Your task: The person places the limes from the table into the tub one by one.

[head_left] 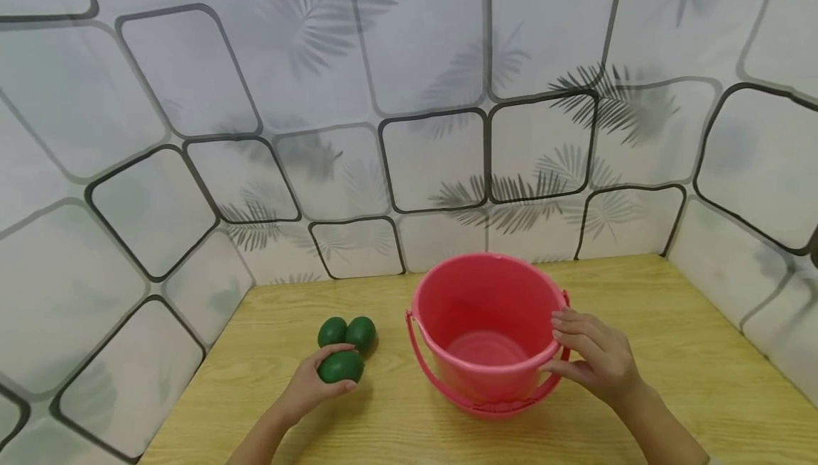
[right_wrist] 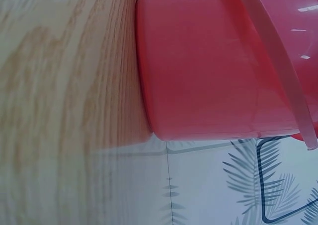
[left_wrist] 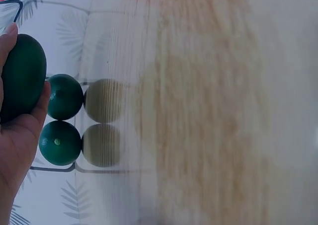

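My left hand [head_left: 312,385] holds a smooth, dark green avocado [head_left: 341,367] between thumb and fingers, and the left wrist view shows it raised above the table. Just behind it, two more avocados [head_left: 333,333] [head_left: 361,334] lie side by side on the table; one shows a pale stem spot in the left wrist view. To their right stands a pink bucket [head_left: 456,373], upright, its inside bottom visible and its handle hanging down at the front. With fingers over the rim and thumb outside, my right hand [head_left: 597,358] grips the bucket's right side. The right wrist view shows the bucket wall [right_wrist: 208,66] but not the hand.
The wood-grain table [head_left: 664,351] runs back to a wall [head_left: 434,160] with a pattern of rounded squares and leaves. Similar patterned surfaces [head_left: 96,252] close off the left and right sides.
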The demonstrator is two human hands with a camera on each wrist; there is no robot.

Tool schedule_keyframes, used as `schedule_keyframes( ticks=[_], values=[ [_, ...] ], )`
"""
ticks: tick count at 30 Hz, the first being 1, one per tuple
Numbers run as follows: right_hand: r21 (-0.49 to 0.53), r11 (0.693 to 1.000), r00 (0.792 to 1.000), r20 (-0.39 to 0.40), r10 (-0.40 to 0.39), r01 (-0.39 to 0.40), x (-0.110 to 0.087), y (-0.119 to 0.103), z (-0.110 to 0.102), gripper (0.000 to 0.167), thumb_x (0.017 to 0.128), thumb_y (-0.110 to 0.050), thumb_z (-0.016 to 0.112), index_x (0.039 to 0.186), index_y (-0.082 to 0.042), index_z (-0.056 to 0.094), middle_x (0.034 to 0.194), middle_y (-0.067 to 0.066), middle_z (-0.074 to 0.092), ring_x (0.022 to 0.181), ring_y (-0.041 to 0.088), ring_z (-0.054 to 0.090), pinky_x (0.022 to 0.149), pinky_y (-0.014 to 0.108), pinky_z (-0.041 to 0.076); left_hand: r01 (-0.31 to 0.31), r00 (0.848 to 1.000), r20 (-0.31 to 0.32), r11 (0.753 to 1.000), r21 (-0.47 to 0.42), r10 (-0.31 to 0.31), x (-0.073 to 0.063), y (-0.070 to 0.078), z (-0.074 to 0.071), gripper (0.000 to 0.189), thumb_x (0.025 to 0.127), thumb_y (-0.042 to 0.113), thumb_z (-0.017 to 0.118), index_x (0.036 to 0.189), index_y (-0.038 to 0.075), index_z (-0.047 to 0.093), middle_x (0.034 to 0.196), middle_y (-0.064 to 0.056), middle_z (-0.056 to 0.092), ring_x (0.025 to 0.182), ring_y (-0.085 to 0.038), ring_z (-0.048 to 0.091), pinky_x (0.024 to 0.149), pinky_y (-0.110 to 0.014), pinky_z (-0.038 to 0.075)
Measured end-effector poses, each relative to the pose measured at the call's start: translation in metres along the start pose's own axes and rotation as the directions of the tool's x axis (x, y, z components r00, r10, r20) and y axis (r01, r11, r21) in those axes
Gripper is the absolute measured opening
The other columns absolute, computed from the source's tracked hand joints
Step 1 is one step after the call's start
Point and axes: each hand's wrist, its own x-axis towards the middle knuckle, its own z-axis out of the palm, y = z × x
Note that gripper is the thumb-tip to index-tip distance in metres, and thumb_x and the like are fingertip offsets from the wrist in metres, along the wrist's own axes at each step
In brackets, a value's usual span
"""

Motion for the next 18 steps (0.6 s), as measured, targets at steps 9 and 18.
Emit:
schedule_keyframes(
  ticks=[9, 18],
  values=[
    [0.007, 1.000, 1.000, -0.010, -0.008, 0.008, 0.001, 0.001, 0.000, 0.047, 0.078, -0.038, 0.071, 0.068, 0.008, 0.065, 0.066, 0.022, 0.064, 0.082, 0.024, 0.069, 0.091, 0.025, 0.049, -0.004, 0.997, 0.081, 1.000, 0.015, 0.003, -0.002, 0.007, -0.001, 0.061, 0.079, 0.017, 0.077, 0.132, 0.004, 0.051, 0.127, -0.022, 0.053, 0.099, -0.025, 0.058, 0.077, -0.036, 0.049],
    [0.009, 1.000, 1.000, -0.011, -0.005, 0.005, 0.001, 0.000, 0.000, 0.047, 0.078, -0.038, 0.071, 0.067, 0.008, 0.065, 0.065, 0.022, 0.064, 0.080, 0.025, 0.069, 0.090, 0.025, 0.049, 0.010, 0.991, 0.132, 1.000, -0.012, -0.008, -0.005, 0.017, 0.002, 0.061, 0.080, 0.018, 0.076, 0.133, 0.004, 0.050, 0.126, -0.024, 0.050, 0.097, -0.026, 0.058, 0.076, -0.037, 0.050]
  ],
)
